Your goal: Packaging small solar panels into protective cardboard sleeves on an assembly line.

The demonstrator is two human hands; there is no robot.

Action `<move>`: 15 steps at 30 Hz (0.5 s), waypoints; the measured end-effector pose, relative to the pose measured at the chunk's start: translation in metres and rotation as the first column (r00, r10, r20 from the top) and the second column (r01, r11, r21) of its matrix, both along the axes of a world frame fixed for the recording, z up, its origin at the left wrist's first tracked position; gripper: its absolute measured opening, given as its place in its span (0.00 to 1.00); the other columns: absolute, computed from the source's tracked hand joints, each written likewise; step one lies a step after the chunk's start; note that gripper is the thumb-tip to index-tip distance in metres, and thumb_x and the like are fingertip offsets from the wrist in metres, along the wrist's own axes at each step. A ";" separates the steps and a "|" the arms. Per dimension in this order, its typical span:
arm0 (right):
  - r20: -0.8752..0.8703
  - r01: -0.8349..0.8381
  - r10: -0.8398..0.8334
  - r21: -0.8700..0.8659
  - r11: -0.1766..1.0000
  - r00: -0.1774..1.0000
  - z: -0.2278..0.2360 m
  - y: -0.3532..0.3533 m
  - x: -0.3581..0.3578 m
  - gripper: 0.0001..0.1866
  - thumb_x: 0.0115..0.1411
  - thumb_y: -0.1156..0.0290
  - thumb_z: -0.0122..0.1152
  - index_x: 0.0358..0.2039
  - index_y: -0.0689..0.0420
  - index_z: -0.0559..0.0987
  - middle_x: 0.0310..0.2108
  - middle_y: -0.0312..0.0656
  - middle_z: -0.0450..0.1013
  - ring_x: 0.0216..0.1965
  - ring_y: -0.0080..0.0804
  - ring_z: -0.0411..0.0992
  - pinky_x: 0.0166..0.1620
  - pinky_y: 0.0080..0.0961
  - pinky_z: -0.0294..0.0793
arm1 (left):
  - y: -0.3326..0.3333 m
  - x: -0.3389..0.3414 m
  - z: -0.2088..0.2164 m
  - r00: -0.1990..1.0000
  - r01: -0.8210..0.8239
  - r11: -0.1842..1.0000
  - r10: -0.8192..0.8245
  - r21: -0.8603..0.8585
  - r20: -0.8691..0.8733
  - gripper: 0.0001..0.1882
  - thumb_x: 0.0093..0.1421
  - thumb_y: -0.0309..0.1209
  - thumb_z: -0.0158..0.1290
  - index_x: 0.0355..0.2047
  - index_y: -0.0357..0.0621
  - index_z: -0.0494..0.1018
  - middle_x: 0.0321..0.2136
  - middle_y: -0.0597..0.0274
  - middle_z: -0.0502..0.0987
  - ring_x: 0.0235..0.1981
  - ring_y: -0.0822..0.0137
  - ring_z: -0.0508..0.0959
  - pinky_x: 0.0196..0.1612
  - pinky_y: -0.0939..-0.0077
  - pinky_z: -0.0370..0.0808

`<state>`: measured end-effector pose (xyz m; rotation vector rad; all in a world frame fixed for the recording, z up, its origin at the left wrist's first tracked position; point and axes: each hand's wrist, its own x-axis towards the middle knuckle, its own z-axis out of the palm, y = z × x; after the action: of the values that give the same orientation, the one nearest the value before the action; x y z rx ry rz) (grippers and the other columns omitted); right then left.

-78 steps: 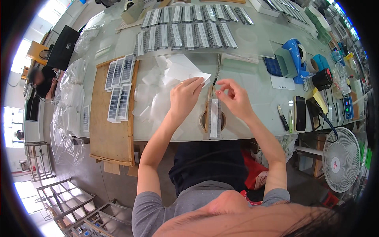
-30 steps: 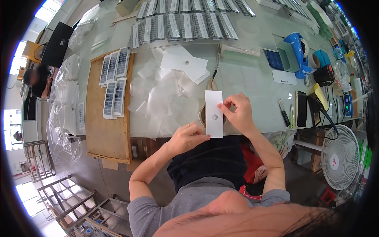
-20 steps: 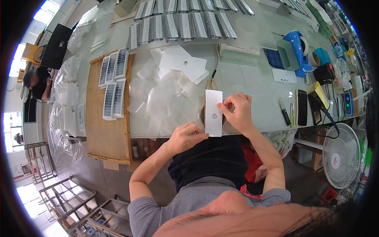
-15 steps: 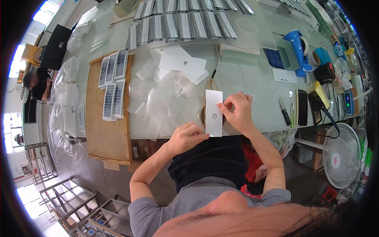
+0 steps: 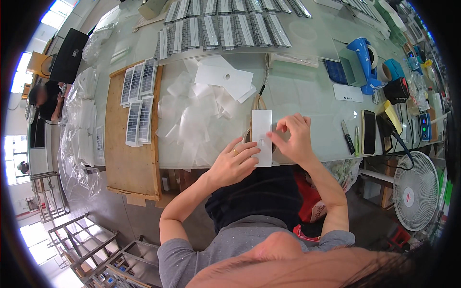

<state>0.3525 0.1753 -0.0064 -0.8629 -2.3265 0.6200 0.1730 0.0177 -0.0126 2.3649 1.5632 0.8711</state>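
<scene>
Both hands met on a long white rectangular panel point(image 5: 261, 137) at the table edge. The left hand point(image 5: 235, 163), fingers curled, steadied its lower side, probably to stop it sliding; the right hand point(image 5: 293, 139) pinched its right edge with thumb and fingertips.

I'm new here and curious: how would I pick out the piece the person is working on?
Find the long pale green table and follow its near edge to the person's two hands. Between the left hand and right hand lies a narrow white rectangular panel, set lengthwise away from the person. Unlike the dark gridded solar panels and loose clear bags to its left, it is plain white.
</scene>
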 end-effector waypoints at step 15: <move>-0.206 -0.255 0.275 0.118 0.960 0.939 0.074 0.011 -0.014 0.12 0.47 0.72 0.71 0.30 0.52 0.76 0.44 0.35 0.74 0.43 0.35 0.70 0.49 0.35 0.58 | 0.049 -0.021 0.065 0.338 0.251 0.910 0.238 -0.331 0.911 0.17 0.65 0.28 0.50 0.52 0.35 0.71 0.41 0.64 0.79 0.44 0.69 0.78 0.52 0.68 0.74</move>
<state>0.3381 0.1867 0.0673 -0.4169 -2.2625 0.6795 0.1524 0.0668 0.0524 1.0508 1.0053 1.3693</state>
